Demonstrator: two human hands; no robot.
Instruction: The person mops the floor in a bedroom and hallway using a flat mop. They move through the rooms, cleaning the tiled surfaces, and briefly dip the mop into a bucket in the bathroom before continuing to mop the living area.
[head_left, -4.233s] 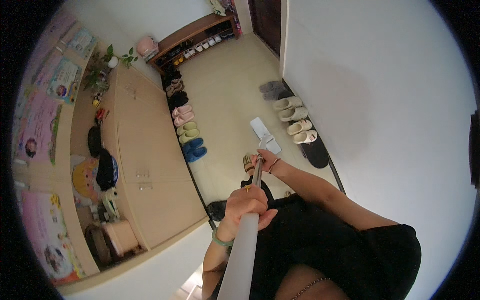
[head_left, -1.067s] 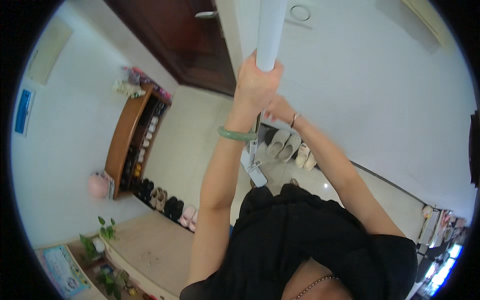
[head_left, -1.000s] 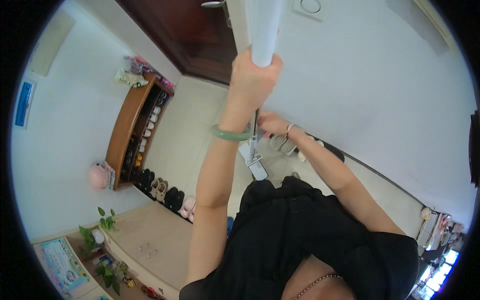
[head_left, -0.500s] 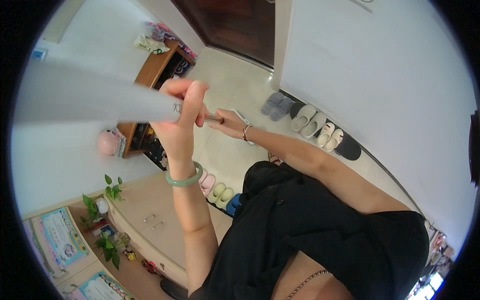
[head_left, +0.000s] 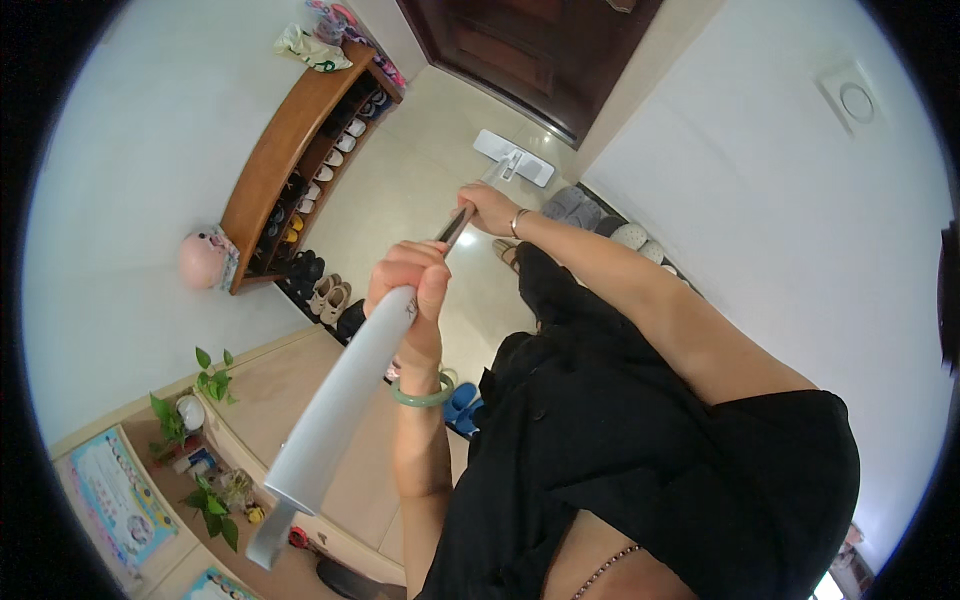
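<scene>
A flat mop slants across the view between my two hands. My left hand (head_left: 408, 285), with a green bangle at the wrist, is closed round the lower end of the mop's thick white handle (head_left: 340, 410). Farther down, my right hand (head_left: 488, 210) grips the thin metal pole (head_left: 456, 228). The white rectangular mop head (head_left: 514, 158) lies on the floor just short of the dark door. At the near end of the handle a grey loop (head_left: 268, 540) sticks out.
A wooden shoe rack (head_left: 290, 150) full of shoes stands along the left wall, a pink helmet (head_left: 205, 260) by its near end. Grey slippers (head_left: 572, 208) line the right wall. Blue slippers (head_left: 462, 405) sit beside the beige cabinet (head_left: 290, 420). The brown door (head_left: 530, 60) is ahead.
The handle's near end has swung from the far left down toward the lower left. The mop head, earlier mostly behind my right hand, now shows farther out by the door. Both hands keep their grip.
</scene>
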